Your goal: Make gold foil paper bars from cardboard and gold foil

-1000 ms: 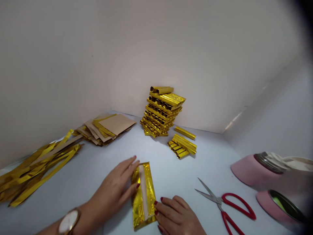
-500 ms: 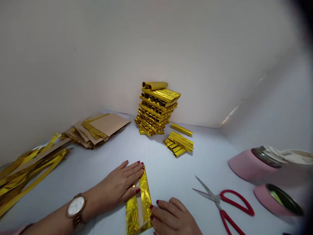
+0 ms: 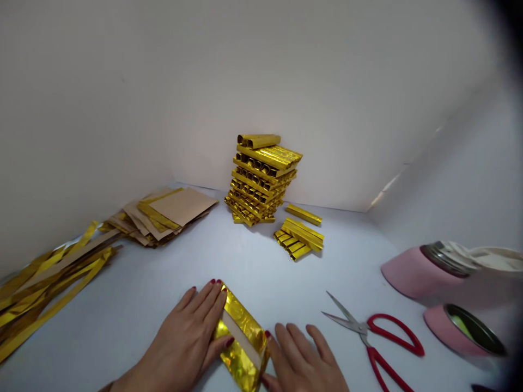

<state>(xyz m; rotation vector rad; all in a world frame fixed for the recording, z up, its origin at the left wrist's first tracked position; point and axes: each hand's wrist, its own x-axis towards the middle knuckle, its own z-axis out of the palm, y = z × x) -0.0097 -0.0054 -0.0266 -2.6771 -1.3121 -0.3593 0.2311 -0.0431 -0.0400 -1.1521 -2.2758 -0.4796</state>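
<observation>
A flat piece of gold foil paper point(image 3: 236, 332) with a bare brown strip along its middle lies slanted on the table near the front edge. My left hand point(image 3: 190, 332) rests on its left side, fingers stretched out over the upper end and thumb on the foil. At its lower right end is my right hand point(image 3: 302, 359), fingers apart, with thumb and forefinger at either side of the folded-up edge. The thumb is partly hidden by the picture's bottom.
A stack of gold tubes point(image 3: 261, 182) stands by the wall, more tubes point(image 3: 300, 237) beside it. Brown and gold sheets point(image 3: 183, 207) and gold strips point(image 3: 61, 277) lie left. Open red-handled scissors point(image 3: 363, 328), a pink flask point(image 3: 420, 272) and its pink cup point(image 3: 453, 332) lie right.
The foil paper has turned, its upper end swinging left. My left hand has shifted left and nearer, and its watch has left the view. My right hand has moved slightly right, its fingers more spread.
</observation>
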